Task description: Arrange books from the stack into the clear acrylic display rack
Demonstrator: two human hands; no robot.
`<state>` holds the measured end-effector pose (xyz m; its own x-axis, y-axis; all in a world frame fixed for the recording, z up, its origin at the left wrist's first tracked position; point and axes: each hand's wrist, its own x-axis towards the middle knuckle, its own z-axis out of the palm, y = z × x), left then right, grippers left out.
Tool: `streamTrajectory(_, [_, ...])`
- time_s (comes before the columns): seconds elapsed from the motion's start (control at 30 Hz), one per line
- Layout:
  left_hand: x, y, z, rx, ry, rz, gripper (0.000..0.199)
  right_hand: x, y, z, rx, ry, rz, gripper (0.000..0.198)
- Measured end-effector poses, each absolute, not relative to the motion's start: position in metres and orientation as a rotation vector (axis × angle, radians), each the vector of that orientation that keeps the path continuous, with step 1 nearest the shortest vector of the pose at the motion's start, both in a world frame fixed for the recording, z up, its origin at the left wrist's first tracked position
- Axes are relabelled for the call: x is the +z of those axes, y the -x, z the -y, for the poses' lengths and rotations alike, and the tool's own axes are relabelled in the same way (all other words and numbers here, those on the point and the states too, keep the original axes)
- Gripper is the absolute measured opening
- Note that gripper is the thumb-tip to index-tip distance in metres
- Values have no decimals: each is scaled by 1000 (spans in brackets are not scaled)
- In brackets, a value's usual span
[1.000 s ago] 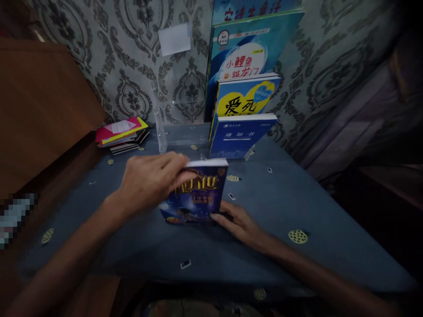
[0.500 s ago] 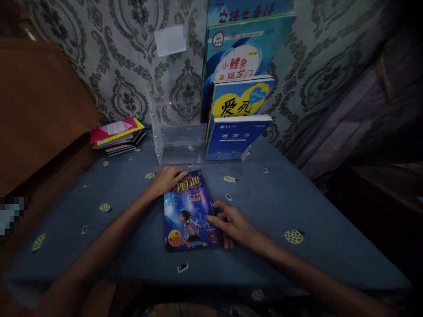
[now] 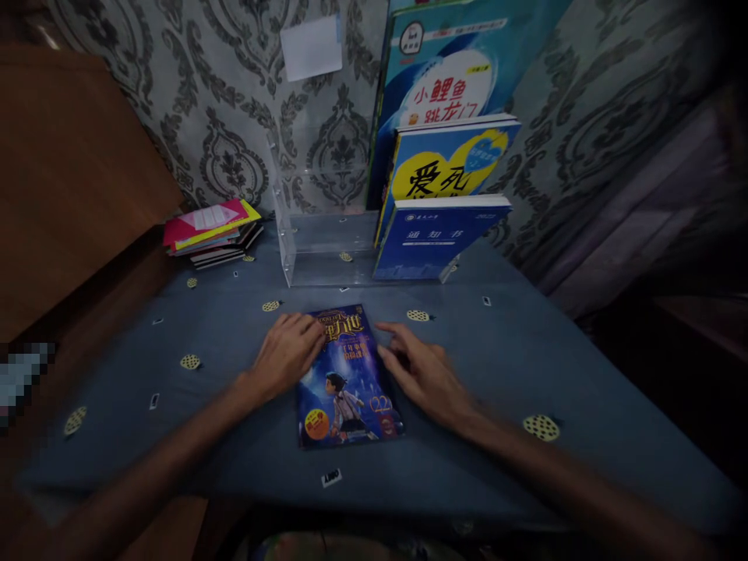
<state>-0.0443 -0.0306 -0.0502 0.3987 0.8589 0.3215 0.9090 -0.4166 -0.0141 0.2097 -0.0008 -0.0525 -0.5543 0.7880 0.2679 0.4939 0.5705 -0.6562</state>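
A thin blue paperback book (image 3: pixel 349 397) lies flat on the table, its front cover up with a cartoon figure and gold lettering. My left hand (image 3: pixel 289 348) rests over its upper left edge, fingers loosely bent with the tips on the cover; the thumb is hidden. By the right edge is my right hand (image 3: pixel 426 374), index finger and thumb apart and nothing between them. Its fingertips are close to the book's edge; whether they touch it I cannot tell.
Behind the book stands a clear tiered rack (image 3: pixel 327 269). Its right side holds a blue booklet (image 3: pixel 435 245), a yellow-and-blue book (image 3: pixel 441 167) and a taller teal book (image 3: pixel 502 54). A small pile of booklets (image 3: pixel 210 226) lies at back left on the patterned tablecloth (image 3: pixel 234 444).
My left hand has drawn back from the book's top to its left edge. My right hand has slid up along the right edge and loosened from it. The view has shifted slightly.
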Motion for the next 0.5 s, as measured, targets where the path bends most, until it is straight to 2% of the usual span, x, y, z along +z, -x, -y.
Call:
streamTrajectory(0.13, [-60, 37, 52, -441, 2454, 1561, 22, -53, -176, -8, 592, 692, 2423, 29])
streamTrajectory(0.4, [-68, 38, 54, -499, 2413, 1745, 35, -72, -126, -31, 648, 453, 2622, 62])
streamTrajectory(0.5, [-68, 38, 55, -497, 2412, 1765, 33, -77, -122, -35, 594, 509, 2673, 63])
